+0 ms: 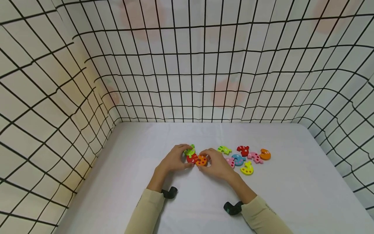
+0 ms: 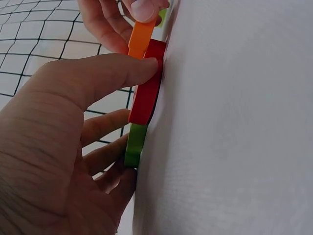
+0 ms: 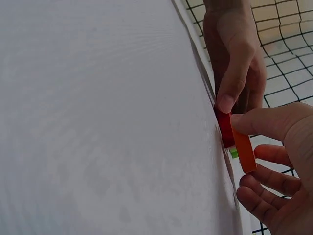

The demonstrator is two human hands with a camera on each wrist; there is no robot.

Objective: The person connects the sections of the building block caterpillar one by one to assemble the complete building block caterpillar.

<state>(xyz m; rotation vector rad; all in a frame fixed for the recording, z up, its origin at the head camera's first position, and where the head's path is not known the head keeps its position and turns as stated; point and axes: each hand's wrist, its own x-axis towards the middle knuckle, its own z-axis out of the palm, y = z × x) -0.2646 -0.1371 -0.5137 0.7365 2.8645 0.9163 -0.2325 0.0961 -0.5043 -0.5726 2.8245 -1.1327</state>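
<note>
Head view | left fingers (image 2: 129, 71) widely clasp red-green pair (image 1: 191, 157), right fingers (image 3: 268, 121) narrowly pinch orange piece (image 1: 201, 160) | I judge all light, stiff: grip rims

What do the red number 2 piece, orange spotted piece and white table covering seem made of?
The red number 2 piece and orange spotted piece: probably painted wood, possibly plastic; smooth, low-sheen finish, judging by their thick, evenly coloured edges. The white table covering: apparently matte woven fabric, given its fine texture and soft creases.

Around the rounded red piece (image 1: 191, 159): a flat green piece (image 1: 190, 151), twelve o'clock; a rounded orange piece (image 1: 201, 161), three o'clock.
</note>
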